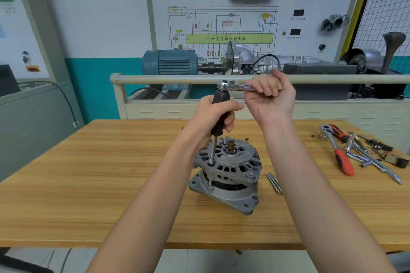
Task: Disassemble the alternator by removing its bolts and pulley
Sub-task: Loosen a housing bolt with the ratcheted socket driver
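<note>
A wooden table [88, 184] carries the alternator [226, 175] near its middle, standing on end with the bare shaft up. Toward the right edge lies a scatter of tools — a red-handled ratchet [339, 153] among them — and two removed bolts [274, 183] lie just right of the alternator. The left hand [213, 115] grips the upright black-handled driver [218, 117], its socket on a bolt in the housing, while the right hand [269, 95] clasps a chrome ratchet [235, 86] fitted on the driver's top.

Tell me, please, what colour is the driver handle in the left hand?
Black, seen in the head view: driver handle.
</note>
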A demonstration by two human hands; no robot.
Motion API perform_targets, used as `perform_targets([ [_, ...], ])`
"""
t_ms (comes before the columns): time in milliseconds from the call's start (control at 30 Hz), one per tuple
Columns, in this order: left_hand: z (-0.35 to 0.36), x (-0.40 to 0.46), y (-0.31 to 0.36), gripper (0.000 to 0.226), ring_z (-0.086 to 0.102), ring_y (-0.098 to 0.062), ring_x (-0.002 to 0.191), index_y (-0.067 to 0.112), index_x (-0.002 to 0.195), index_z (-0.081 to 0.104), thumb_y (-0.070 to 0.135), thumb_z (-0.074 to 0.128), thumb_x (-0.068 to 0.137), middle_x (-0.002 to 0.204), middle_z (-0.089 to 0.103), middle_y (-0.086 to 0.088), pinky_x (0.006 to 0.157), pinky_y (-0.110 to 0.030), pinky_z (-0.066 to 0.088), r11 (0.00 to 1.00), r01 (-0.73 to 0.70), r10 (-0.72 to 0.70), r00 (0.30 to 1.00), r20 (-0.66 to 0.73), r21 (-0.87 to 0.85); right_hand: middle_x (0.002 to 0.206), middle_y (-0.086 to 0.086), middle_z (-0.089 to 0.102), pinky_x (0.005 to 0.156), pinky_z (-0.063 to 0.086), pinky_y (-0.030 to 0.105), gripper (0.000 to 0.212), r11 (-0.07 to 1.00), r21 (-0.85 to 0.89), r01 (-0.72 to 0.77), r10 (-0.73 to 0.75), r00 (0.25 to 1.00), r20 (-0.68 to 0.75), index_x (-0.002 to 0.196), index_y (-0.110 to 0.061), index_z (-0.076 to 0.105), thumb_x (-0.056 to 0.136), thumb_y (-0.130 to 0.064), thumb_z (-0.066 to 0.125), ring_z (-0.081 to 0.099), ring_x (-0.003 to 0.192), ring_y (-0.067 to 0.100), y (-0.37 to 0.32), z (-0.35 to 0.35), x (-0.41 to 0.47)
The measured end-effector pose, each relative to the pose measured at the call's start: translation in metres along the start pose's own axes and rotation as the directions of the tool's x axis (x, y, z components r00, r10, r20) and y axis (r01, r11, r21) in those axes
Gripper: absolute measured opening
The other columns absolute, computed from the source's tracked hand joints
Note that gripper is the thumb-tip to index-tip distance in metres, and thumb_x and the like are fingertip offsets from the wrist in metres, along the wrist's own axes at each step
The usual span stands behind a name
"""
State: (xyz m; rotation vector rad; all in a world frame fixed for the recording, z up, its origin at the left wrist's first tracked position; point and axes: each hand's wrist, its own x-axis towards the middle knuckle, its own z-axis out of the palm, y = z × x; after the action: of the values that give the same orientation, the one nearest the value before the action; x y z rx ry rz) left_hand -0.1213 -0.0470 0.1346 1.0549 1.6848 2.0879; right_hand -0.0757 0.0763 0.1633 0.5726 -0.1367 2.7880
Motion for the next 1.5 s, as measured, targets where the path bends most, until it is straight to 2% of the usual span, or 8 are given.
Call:
perform_targets([
  [300,-0.003,0.005,-0.003,0.049,0.015,-0.009,0.031,0.02,0.051,0.029,0.009,0.054,0.092,0.039,0.022,0.006,0.036,-0.014,0.018,0.999,0.023,-0.021,0.997,-0.077,0.027,0.039,-0.004,0.026,0.045,0.033,0.025,0.054,0.911,-0.295,0.287,-0.267,0.958,0.106,0.043,-0.019,0.035,0.096,-0.01,0.038,0.026,0.039,0.012,0.019,0.006,-0.023],
  [500,0.005,0.005,-0.002,0.05,0.019,-0.011,0.037,0.024,0.047,0.034,0.007,0.052,0.09,0.043,0.026,0.005,0.039,-0.017,0.017,0.998,0.033,-0.023,0.986,-0.164,0.059,0.05,-0.009,0.039,0.054,0.032,0.035,0.034,0.254,-0.586,0.77,-0.377,0.636,0.673,0.057,-0.022,0.046,0.089,-0.01,0.05,0.034,0.049,0.018,0.051,0.003,-0.048],
  [567,0.007,0.004,-0.002,0.045,0.022,-0.012,0.041,0.023,0.05,0.037,0.008,0.053,0.09,0.045,0.029,0.005,0.041,-0.02,0.019,0.996,0.042,-0.026,0.981,-0.19,0.079,0.052,-0.011,0.04,0.054,0.03,0.034,0.032,0.17,-0.58,0.797,-0.361,0.598,0.716,0.059,-0.026,0.048,0.087,-0.012,0.051,0.033,0.05,0.018,0.055,0.003,-0.052],
  [767,0.007,0.002,-0.001,0.052,0.016,-0.008,0.032,0.023,0.049,0.029,0.003,0.054,0.09,0.039,0.024,0.008,0.036,-0.015,0.019,0.999,0.027,-0.021,0.993,-0.119,0.047,0.039,-0.005,0.029,0.051,0.027,0.03,0.049,0.604,-0.545,0.582,-0.335,0.806,0.489,0.043,-0.019,0.04,0.09,-0.005,0.041,0.027,0.042,0.014,0.031,0.012,-0.039],
  [967,0.003,-0.001,-0.003,0.042,0.023,-0.013,0.035,0.017,0.057,0.036,0.003,0.061,0.087,0.043,0.03,0.003,0.04,-0.02,0.024,0.998,0.04,-0.039,0.999,-0.004,0.053,0.036,-0.006,0.023,0.038,0.025,0.022,0.048,0.988,-0.127,0.086,-0.087,0.996,-0.007,0.04,-0.018,0.03,0.086,-0.008,0.043,0.022,0.033,0.011,-0.003,0.007,-0.008],
  [1167,0.006,0.002,0.0,0.045,0.024,-0.011,0.032,0.017,0.052,0.037,0.009,0.061,0.09,0.04,0.029,0.004,0.037,-0.018,0.024,0.999,0.041,-0.042,0.999,0.01,0.018,0.035,-0.007,0.023,0.036,0.023,0.02,0.044,0.995,-0.078,0.064,-0.071,0.993,-0.095,0.041,-0.018,0.03,0.08,-0.005,0.044,0.022,0.03,0.01,-0.002,0.008,0.0],
  [1300,0.007,0.001,-0.001,0.052,0.016,-0.008,0.031,0.022,0.05,0.029,0.013,0.055,0.094,0.04,0.022,0.007,0.036,-0.015,0.017,0.999,0.041,-0.041,0.997,-0.063,-0.011,0.037,-0.005,0.024,0.041,0.027,0.024,0.054,0.93,-0.281,0.237,-0.228,0.972,0.065,0.04,-0.02,0.032,0.093,-0.009,0.038,0.023,0.036,0.011,0.011,0.011,-0.018],
  [1500,0.015,-0.002,-0.002,0.042,0.019,-0.009,0.036,0.019,0.057,0.032,0.003,0.053,0.09,0.041,0.026,0.008,0.038,-0.016,0.017,1.0,0.002,-0.009,0.969,-0.246,-0.025,0.044,-0.003,0.029,0.05,0.025,0.034,0.037,0.389,-0.571,0.723,-0.415,0.69,0.593,0.056,-0.019,0.04,0.088,-0.001,0.047,0.027,0.044,0.015,0.053,0.012,-0.048],
])
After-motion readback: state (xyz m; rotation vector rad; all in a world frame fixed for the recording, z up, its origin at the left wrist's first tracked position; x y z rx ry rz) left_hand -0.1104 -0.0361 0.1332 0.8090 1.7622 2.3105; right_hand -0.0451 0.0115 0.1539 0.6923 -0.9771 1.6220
